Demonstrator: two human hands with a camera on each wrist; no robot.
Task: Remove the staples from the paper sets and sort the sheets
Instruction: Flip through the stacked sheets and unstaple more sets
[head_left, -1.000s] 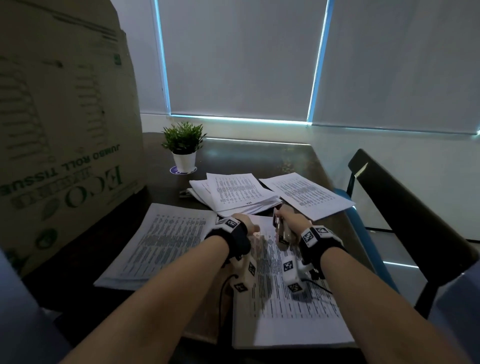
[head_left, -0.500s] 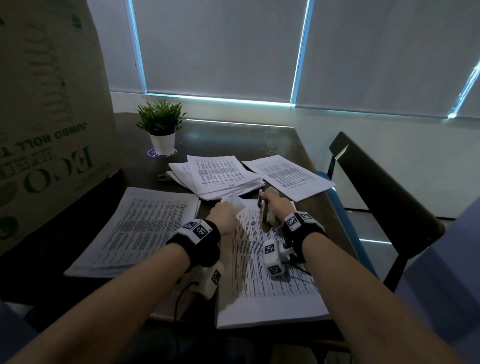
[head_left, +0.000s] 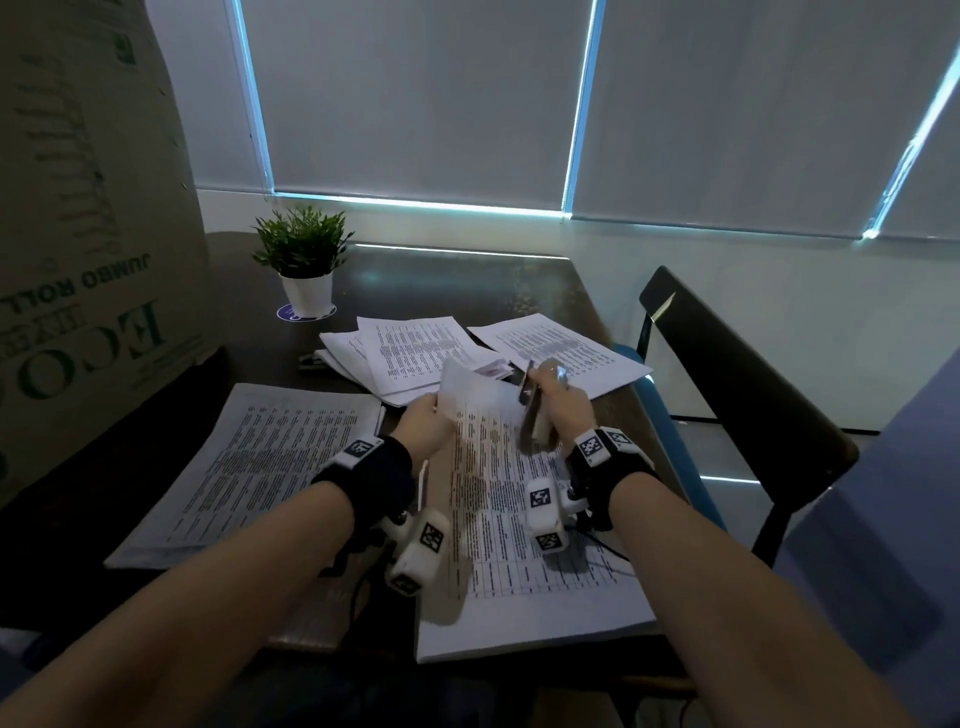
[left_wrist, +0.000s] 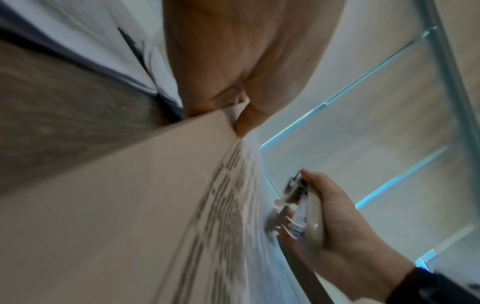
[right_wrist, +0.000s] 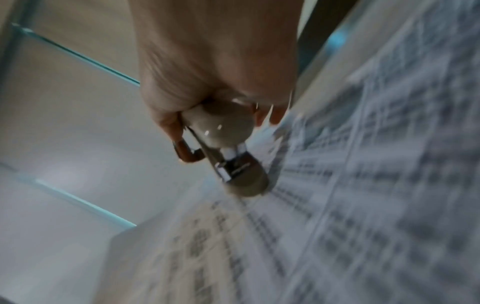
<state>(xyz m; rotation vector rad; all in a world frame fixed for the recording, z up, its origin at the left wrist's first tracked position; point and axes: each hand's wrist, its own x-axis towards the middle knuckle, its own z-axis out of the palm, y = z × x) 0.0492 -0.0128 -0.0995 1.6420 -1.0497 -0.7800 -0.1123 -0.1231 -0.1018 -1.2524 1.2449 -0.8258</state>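
We see the left hand (head_left: 428, 423) pinching the far-left corner of the top sheet (head_left: 480, 410), thumb and fingers curled on the paper, with that corner lifted clear of the paper set (head_left: 524, 561) lying at the near edge of the worktop (head_left: 467, 280). The right hand (head_left: 563, 410) is wrapped around a staple remover (head_left: 535, 415), held upright at the set's far-right corner; the wrist views are blurred, so we cannot tell whether its tip touches the paper. The set's near edge runs close to the worktop's near edge. To the left lies a flat stack (head_left: 249, 467), just beside the set. Beyond the hands sits a fanned pile (head_left: 400, 353), and to its right a single sheet (head_left: 561, 353) whose corner reaches the worktop's right edge. A potted plant (head_left: 304, 265) stands further back; bare worktop lies behind and right of it. A cardboard box (head_left: 88, 208) walls off the left side, and a dark chair (head_left: 737, 395) stands close along the right edge.
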